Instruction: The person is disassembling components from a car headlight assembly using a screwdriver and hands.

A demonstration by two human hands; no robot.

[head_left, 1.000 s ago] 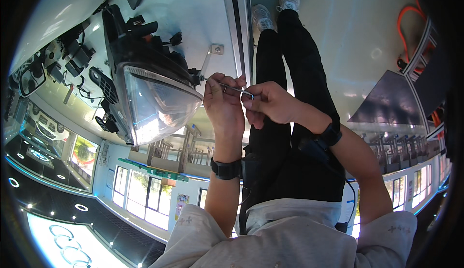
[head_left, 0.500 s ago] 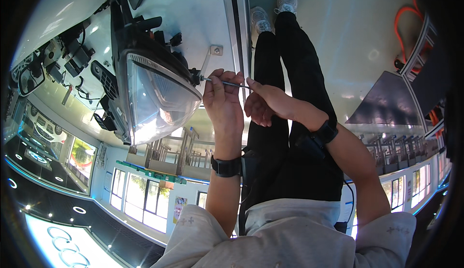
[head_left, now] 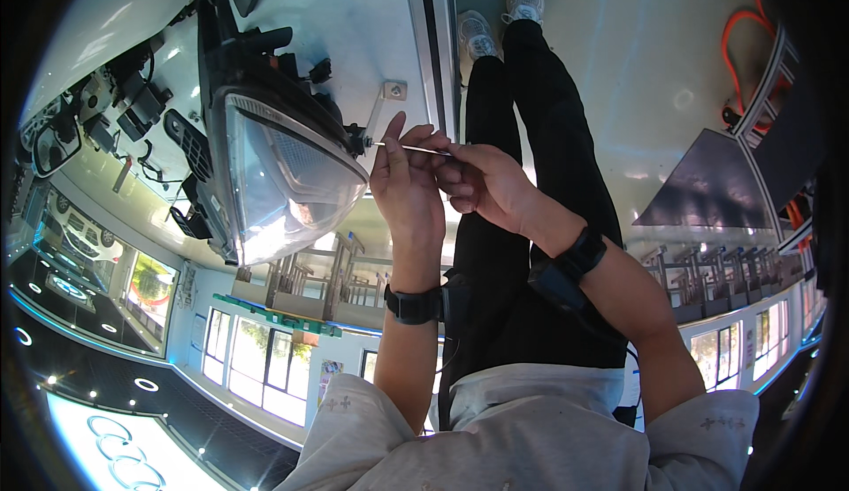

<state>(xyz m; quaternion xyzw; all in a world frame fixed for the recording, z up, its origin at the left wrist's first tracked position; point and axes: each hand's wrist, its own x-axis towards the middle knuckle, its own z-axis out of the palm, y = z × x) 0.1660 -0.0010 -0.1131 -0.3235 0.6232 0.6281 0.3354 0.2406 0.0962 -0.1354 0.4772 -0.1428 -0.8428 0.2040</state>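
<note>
Left hand [head_left: 409, 195] beside headlight [head_left: 287, 168] edge

At the left, a group of black parts [head_left: 140, 118] with loose cables is seen. Farther away, a white car [head_left: 88, 241] can be noticed. At the right, an orange hose or cable [head_left: 729, 53] is bent in a curve near a metal frame [head_left: 768, 80], and a dark panel [head_left: 707, 186] is placed beside this frame. Daylight is let in by a large window [head_left: 250, 342]. The black ceiling [head_left: 181, 405] is dotted with small lamps.
</note>
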